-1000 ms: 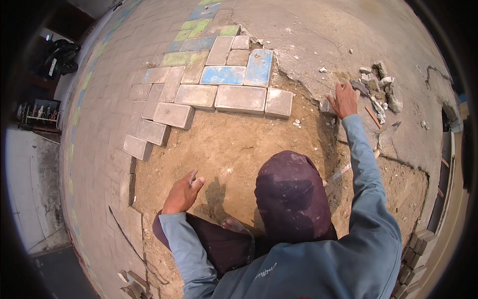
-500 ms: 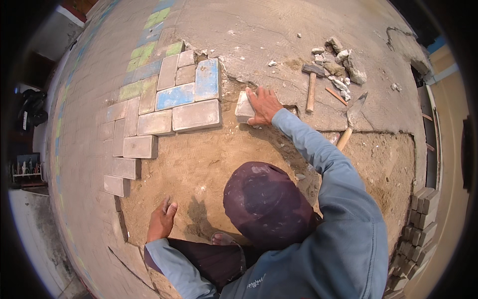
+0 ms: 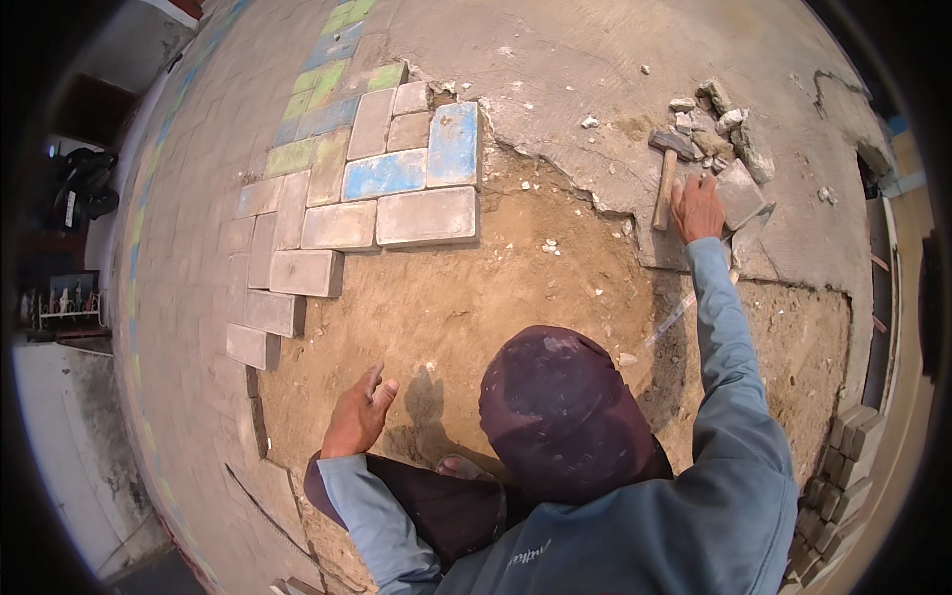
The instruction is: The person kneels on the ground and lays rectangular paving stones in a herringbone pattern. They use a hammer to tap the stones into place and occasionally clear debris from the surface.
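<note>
My right hand (image 3: 697,208) is at the left edge of a loose grey paver (image 3: 742,193) on the broken concrete, its bent fingers slightly apart. Just left of it lies a hammer (image 3: 664,193) with a wooden handle; a trowel (image 3: 752,223) lies partly behind my hand and arm. My left hand (image 3: 362,416) hovers low over the sand (image 3: 446,297) beside my bent leg, fingers apart and empty. My raised knee (image 3: 555,407) in dark purple trousers is between my hands.
Laid pavers (image 3: 426,213), some painted blue or green, form a stepped edge around the dug bed. Broken rubble (image 3: 749,149) lies at upper right. Stacked pavers (image 3: 843,476) stand at lower right; a thin black rod (image 3: 266,519) lies at lower left.
My right hand has moved rightward from the sand's back edge, and the paver it held half a second ago now sits among the hammer, trowel and rubble. My view has also shifted.
</note>
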Demonstrator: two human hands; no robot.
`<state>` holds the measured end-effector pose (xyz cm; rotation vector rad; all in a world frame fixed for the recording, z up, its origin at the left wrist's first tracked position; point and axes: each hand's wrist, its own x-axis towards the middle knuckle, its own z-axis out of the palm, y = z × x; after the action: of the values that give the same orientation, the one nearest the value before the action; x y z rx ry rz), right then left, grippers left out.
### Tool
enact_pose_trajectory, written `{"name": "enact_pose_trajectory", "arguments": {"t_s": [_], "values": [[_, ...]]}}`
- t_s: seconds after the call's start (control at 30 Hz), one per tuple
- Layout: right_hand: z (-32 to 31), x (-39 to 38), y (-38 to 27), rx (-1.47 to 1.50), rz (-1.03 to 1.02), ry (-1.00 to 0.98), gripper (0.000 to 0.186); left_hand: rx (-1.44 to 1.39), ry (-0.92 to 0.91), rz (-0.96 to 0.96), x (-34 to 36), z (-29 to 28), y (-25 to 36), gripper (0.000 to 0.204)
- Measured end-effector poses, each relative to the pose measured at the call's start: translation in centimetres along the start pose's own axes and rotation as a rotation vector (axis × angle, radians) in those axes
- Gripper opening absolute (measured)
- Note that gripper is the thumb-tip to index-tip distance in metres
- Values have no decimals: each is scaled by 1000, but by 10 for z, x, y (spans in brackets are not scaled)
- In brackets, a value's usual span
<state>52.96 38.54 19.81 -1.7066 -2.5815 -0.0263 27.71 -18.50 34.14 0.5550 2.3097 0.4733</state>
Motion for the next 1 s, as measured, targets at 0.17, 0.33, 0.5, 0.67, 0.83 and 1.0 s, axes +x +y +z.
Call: {"name": "enact_pose_trajectory", "arguments": {"t_s": [0.17,0.33,0.5,0.67,0.83,1.0], "values": [[65,23,-22,201,131,-23,36,27,-9,-48,2,0,-1,64],[51,58,10,377,73,41,33,40,24,-29,-3,-2,-5,63],[-38,5,-27,1348,62,-399,31,15,-3,-45,1,-2,-7,64],[-62,-3,-138,1643,-150,-251,36,41,-30,-92,9,-2,-7,66],[41,7,-218,710,-290,199,36,32,0,-34,3,-3,-1,65],[37,-10,-189,1173,-36,-790,35,15,-15,-72,-5,-6,-4,64]]}}
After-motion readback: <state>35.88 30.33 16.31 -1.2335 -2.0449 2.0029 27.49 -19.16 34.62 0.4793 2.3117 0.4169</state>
